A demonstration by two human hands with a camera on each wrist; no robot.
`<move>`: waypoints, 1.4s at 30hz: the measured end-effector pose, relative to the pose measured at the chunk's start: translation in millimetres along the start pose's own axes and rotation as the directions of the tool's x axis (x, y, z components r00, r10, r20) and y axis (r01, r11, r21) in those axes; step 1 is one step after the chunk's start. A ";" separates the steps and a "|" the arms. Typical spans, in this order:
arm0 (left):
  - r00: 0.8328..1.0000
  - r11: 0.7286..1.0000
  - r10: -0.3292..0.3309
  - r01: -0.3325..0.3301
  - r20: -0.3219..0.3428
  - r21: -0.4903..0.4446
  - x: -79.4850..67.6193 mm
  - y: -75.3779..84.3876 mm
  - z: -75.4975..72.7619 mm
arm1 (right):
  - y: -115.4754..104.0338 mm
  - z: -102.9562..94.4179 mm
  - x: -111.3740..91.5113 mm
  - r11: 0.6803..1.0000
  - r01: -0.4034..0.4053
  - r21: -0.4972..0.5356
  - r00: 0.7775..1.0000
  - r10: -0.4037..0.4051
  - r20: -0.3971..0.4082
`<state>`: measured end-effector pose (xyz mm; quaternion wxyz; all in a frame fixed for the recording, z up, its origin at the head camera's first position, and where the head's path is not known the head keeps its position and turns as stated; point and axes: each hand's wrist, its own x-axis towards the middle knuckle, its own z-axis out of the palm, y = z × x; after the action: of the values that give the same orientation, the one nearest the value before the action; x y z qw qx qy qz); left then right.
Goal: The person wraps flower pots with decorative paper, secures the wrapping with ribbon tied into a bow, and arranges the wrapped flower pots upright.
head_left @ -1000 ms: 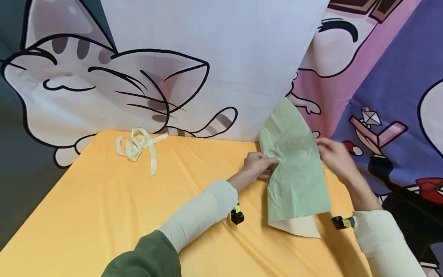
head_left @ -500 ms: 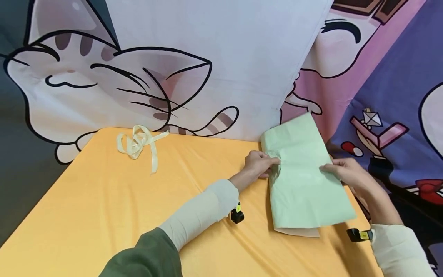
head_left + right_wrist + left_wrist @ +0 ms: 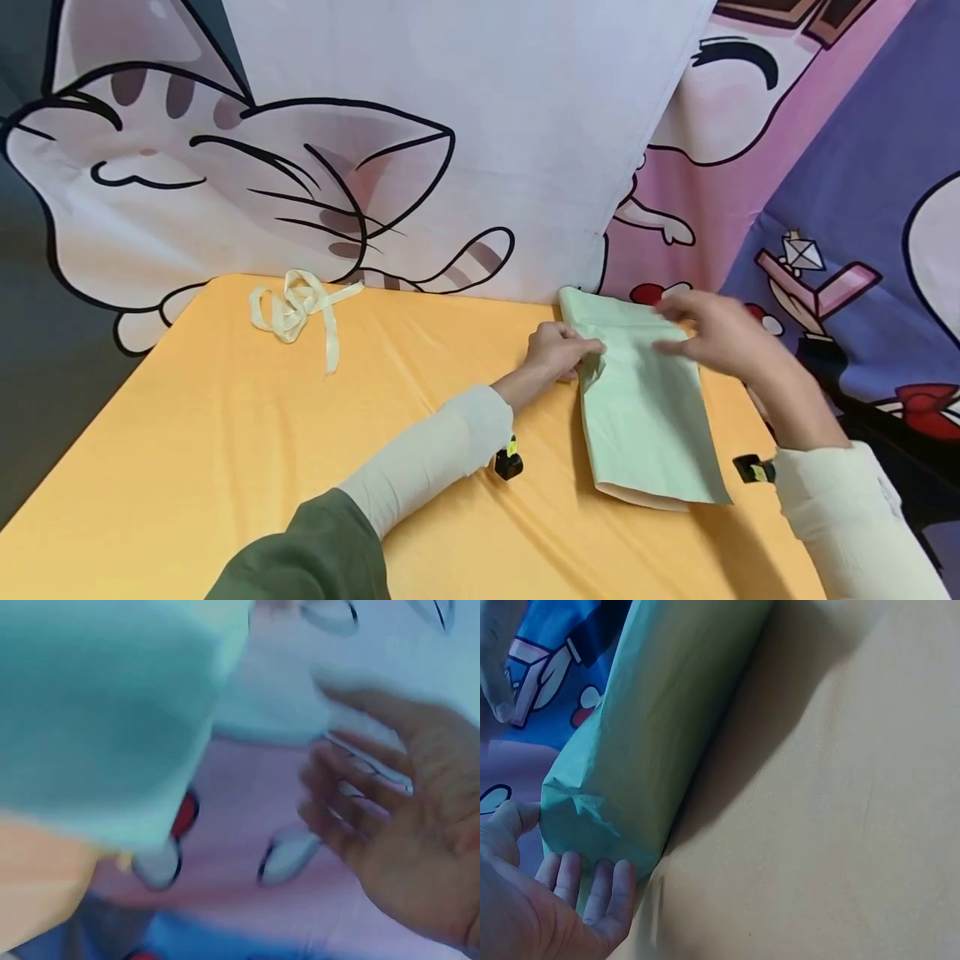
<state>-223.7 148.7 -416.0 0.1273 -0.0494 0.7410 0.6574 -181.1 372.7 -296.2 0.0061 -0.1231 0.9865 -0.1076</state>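
A pale green sheet of wrapping paper (image 3: pixel 648 417), folded over into a long loose tube, lies near the right end of the yellow cloth. Its whitish inner side shows at the near opening. My left hand (image 3: pixel 557 350) pinches the creased left edge; the left wrist view has the thumb on the paper (image 3: pixel 660 727) and the fingers at its lower side. Over the paper's far right part, my right hand (image 3: pixel 723 337) hovers with fingers spread and nothing held. In the right wrist view that hand (image 3: pixel 420 810) appears apart from the paper.
A cream ribbon (image 3: pixel 300 308) lies in loose loops at the back left of the yellow-covered table (image 3: pixel 300 467). Behind the table hangs a printed cloth (image 3: pixel 465 150) with cartoon figures, close to the back edge.
My right hand has let go of the paper's right edge and risen away from it. The upper flap, earlier raised, then swung right, now lies lower and flatter. My left hand has stayed put.
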 end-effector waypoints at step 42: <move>0.782 0.663 0.261 -0.572 0.566 0.484 39.6 0.7 -12.1 | -82.2 109.8 -40.2 0.952 -0.242 0.185 0.968 0.250 -0.023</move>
<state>-263.6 140.6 -424.2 0.1450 0.3261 0.8568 0.3722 -118.1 281.5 -386.5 0.0079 0.0044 0.9801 -0.1981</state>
